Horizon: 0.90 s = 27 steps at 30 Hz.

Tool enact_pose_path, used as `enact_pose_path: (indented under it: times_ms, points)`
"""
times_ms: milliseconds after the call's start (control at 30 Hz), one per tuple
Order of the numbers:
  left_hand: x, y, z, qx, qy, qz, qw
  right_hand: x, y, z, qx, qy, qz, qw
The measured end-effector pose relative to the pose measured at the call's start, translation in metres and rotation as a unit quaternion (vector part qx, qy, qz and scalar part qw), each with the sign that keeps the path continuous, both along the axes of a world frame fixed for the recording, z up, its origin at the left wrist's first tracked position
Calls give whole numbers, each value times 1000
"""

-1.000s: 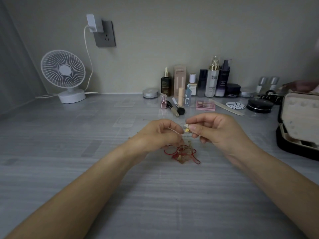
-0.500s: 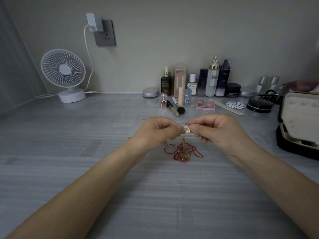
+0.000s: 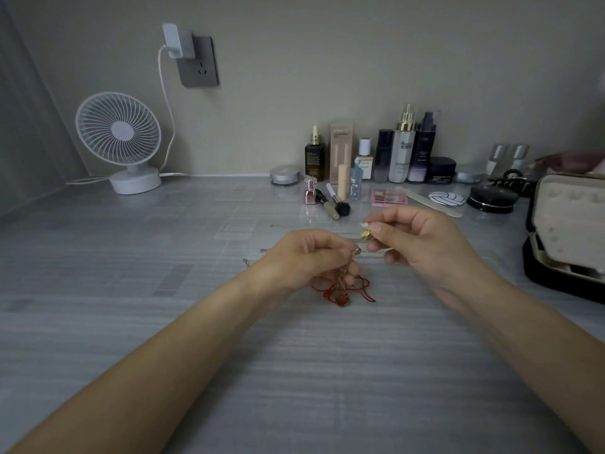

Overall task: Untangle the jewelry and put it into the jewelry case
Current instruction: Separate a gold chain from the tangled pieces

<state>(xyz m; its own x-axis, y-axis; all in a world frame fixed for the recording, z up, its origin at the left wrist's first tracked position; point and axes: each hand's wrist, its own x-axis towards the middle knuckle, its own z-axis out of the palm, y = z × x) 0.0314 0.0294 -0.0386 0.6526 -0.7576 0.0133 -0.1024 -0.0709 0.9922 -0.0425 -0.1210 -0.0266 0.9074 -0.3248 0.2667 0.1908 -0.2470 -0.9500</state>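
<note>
Lifted a little and drawn toward the jewelry case (image 3: pixel 550 280), the right hand (image 3: pixel 422 247) now carries its gold charm (image 3: pixel 365 233) higher than half a second ago. The gap to the left hand (image 3: pixel 311 260) has barely widened. The right thumb and forefinger pinch the charm, the other fingers curled under. The left hand, farther from the case, has its fingers curled and pinches the top of the red cord tangle (image 3: pixel 343 291), which droops from it onto the table (image 3: pixel 294 371), well left of the case.

I judge the jewelry very light. The cord is thin and limp and likely to cinch tighter if tugged, while the charm is small, hard and probably slick. Fingertip pinches seem best, one on the charm and one on the cord right beside the knot, easing loops open rather than pulling. Something thin and pale runs between the hands; I cannot tell what.

The case stands open, its pale lid upright. Behind and left of it, a white pump bottle (image 3: pixel 403 149) shows a large "H" over characters too small to read. Lettering on the pink carton (image 3: pixel 340 149) beside it is illegible. Farthest from the case stands a white desk fan (image 3: pixel 119 136).
</note>
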Motion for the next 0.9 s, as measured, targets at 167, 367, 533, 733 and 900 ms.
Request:
enact_pose_path:
  times_ms: [167,367,533,733,900]
  points:
    - [2,0,-3,15,-5,-2,1000,0,-1,0,30,6,4,1000]
    - [4,-1,-3,4,-2,27,1000,2,-3,-1,41,6,9,999]
    - [3,1,-1,17,-12,31,999,2,-3,0,31,11,-2,999]
    - [3,3,2,40,3,25,999,3,-5,-3,-5,19,-34,999]
    - [4,4,-1,78,-36,-1,996,2,-7,2,62,-14,-40,997]
